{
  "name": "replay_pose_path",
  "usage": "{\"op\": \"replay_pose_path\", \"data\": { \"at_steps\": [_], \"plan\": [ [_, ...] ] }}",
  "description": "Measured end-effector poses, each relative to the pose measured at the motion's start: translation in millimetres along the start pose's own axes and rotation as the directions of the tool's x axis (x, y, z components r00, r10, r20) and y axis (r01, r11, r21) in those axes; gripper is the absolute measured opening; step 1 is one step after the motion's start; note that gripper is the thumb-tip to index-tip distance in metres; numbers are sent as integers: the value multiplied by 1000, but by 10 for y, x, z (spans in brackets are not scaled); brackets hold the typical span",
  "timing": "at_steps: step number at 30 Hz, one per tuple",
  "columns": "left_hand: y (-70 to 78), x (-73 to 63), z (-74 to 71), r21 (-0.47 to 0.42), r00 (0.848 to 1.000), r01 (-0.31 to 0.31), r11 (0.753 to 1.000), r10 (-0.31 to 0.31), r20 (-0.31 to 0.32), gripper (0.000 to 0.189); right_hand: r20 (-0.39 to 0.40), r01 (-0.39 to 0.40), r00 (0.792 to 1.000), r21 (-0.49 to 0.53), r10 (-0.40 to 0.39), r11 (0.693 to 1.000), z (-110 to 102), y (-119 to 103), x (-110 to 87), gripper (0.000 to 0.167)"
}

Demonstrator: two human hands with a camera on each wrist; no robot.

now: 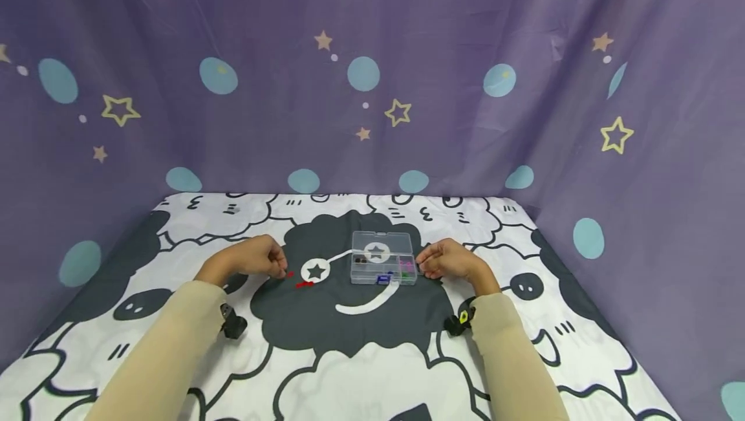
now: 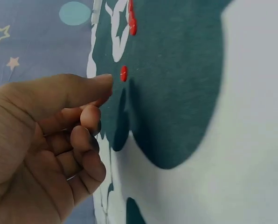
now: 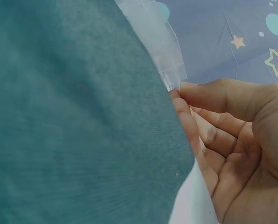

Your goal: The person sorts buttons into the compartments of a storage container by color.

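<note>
A clear plastic compartment box [image 1: 367, 277] sits on the dark patch of the cloth, its lid [image 1: 401, 240] tipped back. Small blue, pink, green and dark pieces lie in its compartments. At its right side, my right hand [image 1: 445, 258] pinches the corner between thumb and fingers; the right wrist view shows the box's edge [image 3: 169, 60] at the fingertips. My left hand [image 1: 256, 257] hovers low over the cloth with fingers bent, nothing visible in it. Just beyond its thumb lies a small red bead-like piece [image 2: 124, 73]. More red pieces [image 1: 304, 284] lie beside it.
A cloth [image 1: 326, 382] printed with black and white cartoon sheep covers the table. Behind it hangs a purple curtain [image 1: 262, 130] with stars and blue ovals. A black device is strapped at each wrist, below the beige sleeves [image 1: 169, 343].
</note>
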State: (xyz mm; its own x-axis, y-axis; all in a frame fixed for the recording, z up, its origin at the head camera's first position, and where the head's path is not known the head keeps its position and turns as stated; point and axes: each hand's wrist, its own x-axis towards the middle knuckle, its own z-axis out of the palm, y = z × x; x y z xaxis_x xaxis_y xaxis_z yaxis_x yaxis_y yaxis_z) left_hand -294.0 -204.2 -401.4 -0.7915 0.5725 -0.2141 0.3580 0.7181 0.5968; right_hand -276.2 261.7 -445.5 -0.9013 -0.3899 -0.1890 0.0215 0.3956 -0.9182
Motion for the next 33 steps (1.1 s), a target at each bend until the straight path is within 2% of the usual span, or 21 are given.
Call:
{"op": "replay_pose_path", "data": {
  "at_steps": [3,5,7,14,19,25,33],
  "plan": [
    [-29,-113,-18,13,1000,15,1000,-14,-20,5,4,16,1000,-11,-16,1000,71,-50,40,21],
    [7,22,12,20,1000,1,1000,0,-7,4,-14,1,1000,-14,-1,1000,-3,-5,-32,21],
    [28,85,29,32,1000,-5,999,5,5,5,-14,-7,1000,-13,7,1000,-30,20,-56,21],
    [-4,-11,41,54,1000,-3,999,3,-3,6,22,20,1000,-11,-19,1000,63,-38,61,21],
    [26,58,61,81,999,-28,996,29,-16,8,-2,-5,1000,0,5,1000,46,-43,43,20],
    [74,115,51,122,1000,-10,993,12,-21,9,4,12,1000,11,-12,1000,7,-30,13,21],
    [43,95,45,141,1000,3,990,-4,1,15,8,0,1000,8,0,1000,14,-43,11,21]
  ]
}}
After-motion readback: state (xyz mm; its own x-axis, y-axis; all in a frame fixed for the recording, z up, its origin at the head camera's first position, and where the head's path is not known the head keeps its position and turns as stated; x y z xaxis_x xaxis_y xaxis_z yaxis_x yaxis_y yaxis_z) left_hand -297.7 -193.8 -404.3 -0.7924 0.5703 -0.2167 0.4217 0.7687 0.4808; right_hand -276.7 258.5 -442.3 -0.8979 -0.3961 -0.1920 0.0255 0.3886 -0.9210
